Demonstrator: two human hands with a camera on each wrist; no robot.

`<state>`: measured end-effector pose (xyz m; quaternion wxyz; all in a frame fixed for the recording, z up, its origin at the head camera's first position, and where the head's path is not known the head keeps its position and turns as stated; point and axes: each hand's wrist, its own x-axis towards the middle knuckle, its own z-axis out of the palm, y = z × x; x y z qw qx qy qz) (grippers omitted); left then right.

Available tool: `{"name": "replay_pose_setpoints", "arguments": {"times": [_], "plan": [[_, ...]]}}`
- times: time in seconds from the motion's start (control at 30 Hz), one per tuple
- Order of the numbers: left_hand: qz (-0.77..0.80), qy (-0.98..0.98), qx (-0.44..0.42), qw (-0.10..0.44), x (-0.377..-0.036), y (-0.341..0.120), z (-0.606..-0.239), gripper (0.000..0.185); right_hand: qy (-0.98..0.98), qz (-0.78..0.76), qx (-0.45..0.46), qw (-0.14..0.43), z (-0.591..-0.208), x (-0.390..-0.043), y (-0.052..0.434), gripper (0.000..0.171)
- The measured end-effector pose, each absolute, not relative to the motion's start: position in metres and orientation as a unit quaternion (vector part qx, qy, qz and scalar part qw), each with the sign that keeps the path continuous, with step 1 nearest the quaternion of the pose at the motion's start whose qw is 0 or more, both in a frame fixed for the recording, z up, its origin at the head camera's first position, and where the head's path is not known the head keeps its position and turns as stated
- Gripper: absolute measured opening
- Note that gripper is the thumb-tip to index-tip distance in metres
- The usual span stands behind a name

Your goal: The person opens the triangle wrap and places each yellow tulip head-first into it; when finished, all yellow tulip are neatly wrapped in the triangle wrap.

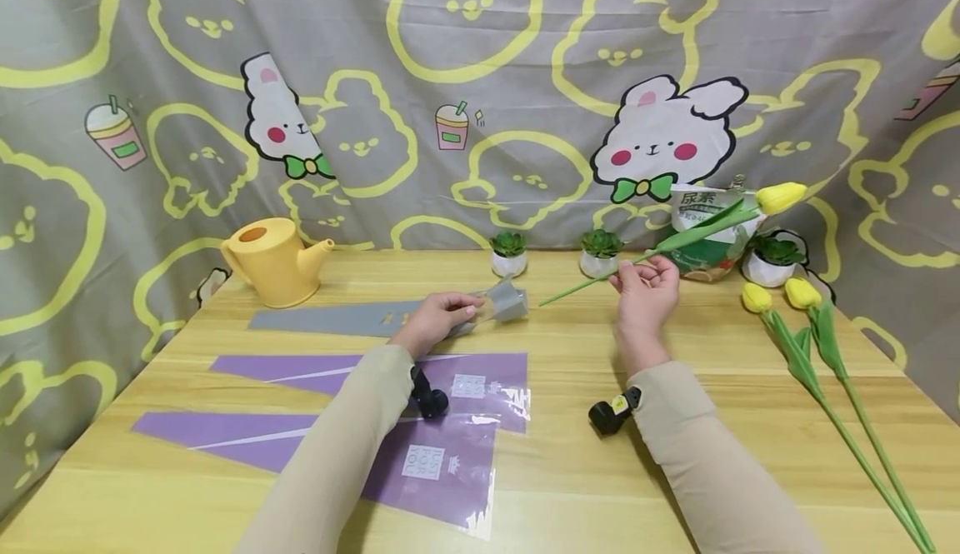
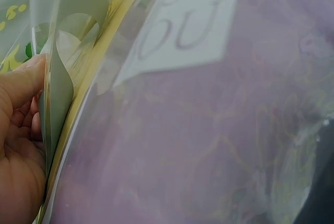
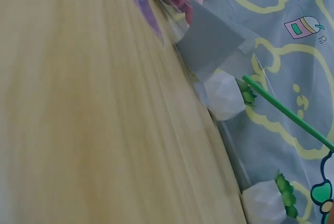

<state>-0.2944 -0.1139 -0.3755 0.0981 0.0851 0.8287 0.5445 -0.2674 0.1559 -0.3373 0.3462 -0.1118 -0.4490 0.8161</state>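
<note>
My left hand (image 1: 437,321) pinches the wide end of a grey flower wrapping sleeve (image 1: 507,301), whose clear side curls up off the table. In the left wrist view the thumb of that hand (image 2: 21,125) presses on the sleeve's edge (image 2: 61,91). My right hand (image 1: 647,297) holds a yellow tulip (image 1: 782,198) by its green stem, tilted with the bloom up to the right. Its stem's lower end (image 3: 287,110) points toward the sleeve's mouth, apart from it. Two purple sleeves (image 1: 468,471) printed with white lettering lie below my left forearm.
Two more yellow tulips (image 1: 806,362) lie at the right side of the wooden table (image 1: 570,487). A yellow watering can (image 1: 281,264) stands at the back left. Small potted succulents (image 1: 508,254) and a green-white bag (image 1: 701,250) line the back edge, before a patterned curtain (image 1: 465,179).
</note>
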Motion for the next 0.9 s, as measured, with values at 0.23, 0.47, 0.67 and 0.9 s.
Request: {"name": "replay_pose_setpoints", "arguments": {"times": [0.23, 0.47, 0.67, 0.9], "plan": [[0.541, 0.83, 0.089, 0.104, -0.293, -0.114, -0.375, 0.024, -0.443, 0.824, -0.138, 0.326, -0.341, -0.274, 0.141, 0.03], [0.54, 0.831, 0.083, 0.102, -0.292, -0.113, -0.372, 0.024, -0.427, 0.837, -0.147, 0.31, -0.348, -0.278, 0.121, 0.032], [0.536, 0.833, 0.088, 0.103, -0.291, -0.113, -0.373, 0.024, -0.425, 0.846, -0.162, 0.278, -0.355, -0.277, 0.107, 0.037], [0.537, 0.833, 0.087, 0.102, -0.292, -0.112, -0.374, 0.026, -0.441, 0.847, -0.181, 0.234, -0.361, -0.275, 0.093, 0.042]]}}
